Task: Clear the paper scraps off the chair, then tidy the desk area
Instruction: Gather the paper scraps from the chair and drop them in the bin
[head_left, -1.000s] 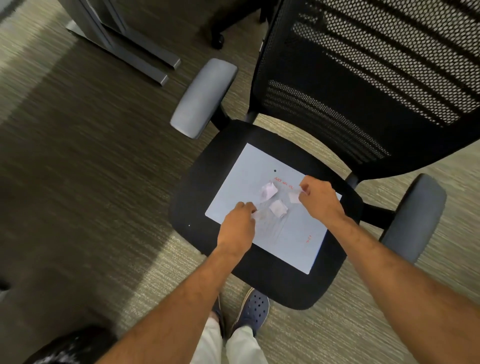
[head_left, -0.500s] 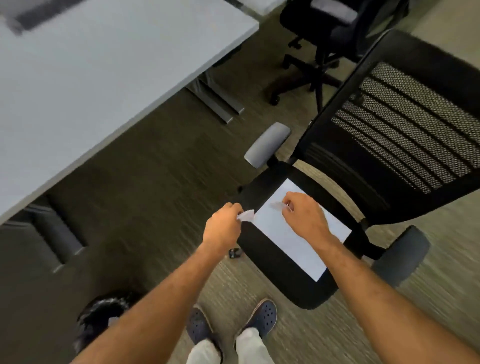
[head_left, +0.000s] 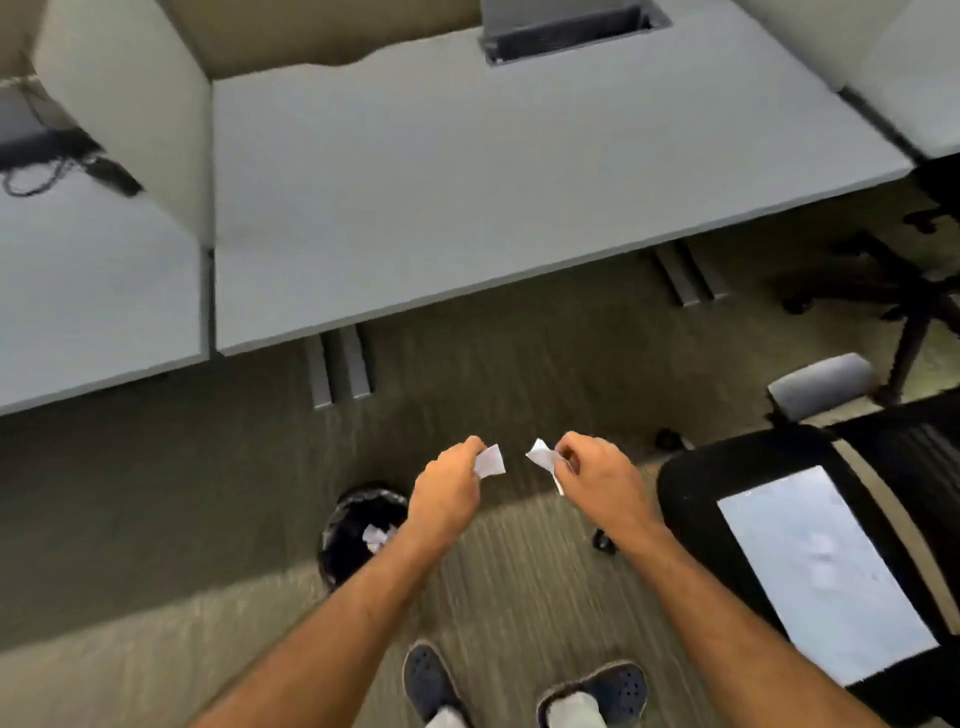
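Note:
My left hand (head_left: 448, 486) pinches a white paper scrap (head_left: 490, 460) over the carpet. My right hand (head_left: 597, 478) pinches another white paper scrap (head_left: 542, 455) beside it. Both hands hang in front of me, left of the black office chair (head_left: 691, 499). A white sheet of paper (head_left: 826, 577) lies flat on the chair seat. A black waste bin (head_left: 358, 535) with crumpled paper inside stands on the floor just left of and below my left hand.
A grey desk (head_left: 441, 176) spans the far side, with its legs (head_left: 337, 369) on the carpet. A second chair base (head_left: 898, 296) stands at far right. A black cable (head_left: 47, 166) lies on the neighbouring desk at left. My feet (head_left: 519, 686) are below.
Both hands lifted scraps off the chair sheet and swung left with my view. The bin and desk came into sight; the chair moved to the right edge.

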